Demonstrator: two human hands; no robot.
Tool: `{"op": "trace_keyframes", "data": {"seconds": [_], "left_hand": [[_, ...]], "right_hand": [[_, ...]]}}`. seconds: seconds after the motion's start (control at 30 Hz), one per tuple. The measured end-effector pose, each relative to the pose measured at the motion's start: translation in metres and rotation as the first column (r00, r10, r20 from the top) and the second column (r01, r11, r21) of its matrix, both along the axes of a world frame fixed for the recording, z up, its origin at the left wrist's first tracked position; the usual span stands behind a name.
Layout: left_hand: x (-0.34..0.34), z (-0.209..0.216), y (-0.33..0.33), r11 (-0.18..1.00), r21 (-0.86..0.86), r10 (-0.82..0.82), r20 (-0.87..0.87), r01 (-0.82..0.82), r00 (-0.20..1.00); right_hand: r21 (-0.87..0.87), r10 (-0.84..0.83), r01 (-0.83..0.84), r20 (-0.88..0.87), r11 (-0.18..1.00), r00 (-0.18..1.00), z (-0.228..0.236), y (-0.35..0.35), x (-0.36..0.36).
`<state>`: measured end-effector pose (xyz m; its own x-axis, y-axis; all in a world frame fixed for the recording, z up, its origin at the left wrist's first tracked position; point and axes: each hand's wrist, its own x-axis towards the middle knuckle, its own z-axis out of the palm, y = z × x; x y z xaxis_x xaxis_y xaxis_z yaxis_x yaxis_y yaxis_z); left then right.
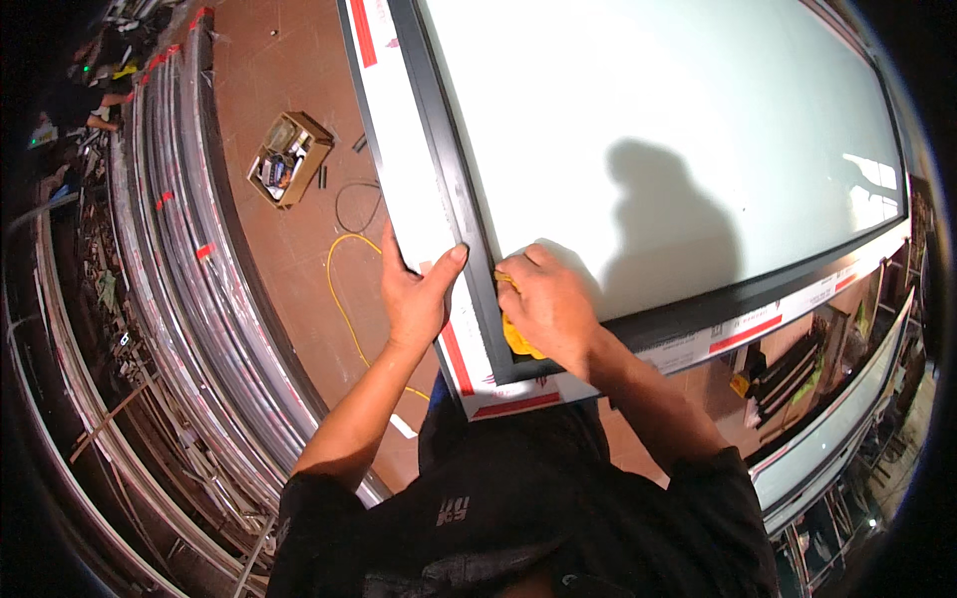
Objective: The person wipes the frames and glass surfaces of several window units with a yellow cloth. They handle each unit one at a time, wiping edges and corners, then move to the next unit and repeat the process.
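In front of me lies a large framed glass panel (558, 90), pale and shiny, with my shadow falling across it. Its dark grey frame (446, 149) has an outer border of white protective film (407, 130) with red printed strips. My right hand (548, 307) is closed round a yellow cloth (516, 337), pressed on the frame's inner edge close to the near left corner. Just left of it, my left hand (421, 294) rests on the filmed border, thumb on top and fingers spread over the outer side; it grips the edge.
Long metal profiles (189, 229) with red tape lie stacked at the left. On the brown floor are an open cardboard box (289, 159) of small items and a yellow cable (339, 299). Another person's arm (105, 112) shows at the far left. More panels (847, 399) stand at the right.
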<state>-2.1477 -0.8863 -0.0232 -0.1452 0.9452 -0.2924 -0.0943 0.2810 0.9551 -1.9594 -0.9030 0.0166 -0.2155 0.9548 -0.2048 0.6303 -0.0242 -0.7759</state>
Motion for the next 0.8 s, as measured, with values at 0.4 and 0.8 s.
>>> {"op": "trace_keyframes", "data": {"seconds": [0.4, 0.8], "left_hand": [[0.000, 0.020, 0.002, 0.995, -0.085, -0.077, -0.310, 0.053, 0.948], [0.000, 0.024, 0.004, 0.994, -0.104, -0.050, -0.090, 0.040, 0.995]], "right_hand": [[0.264, -0.162, 0.164, -0.030, 0.951, 0.986, -0.036, 0.276, -0.044], [0.416, -0.374, 0.362, -0.056, 0.834, 0.926, -0.069, 0.501, -0.079]]}}
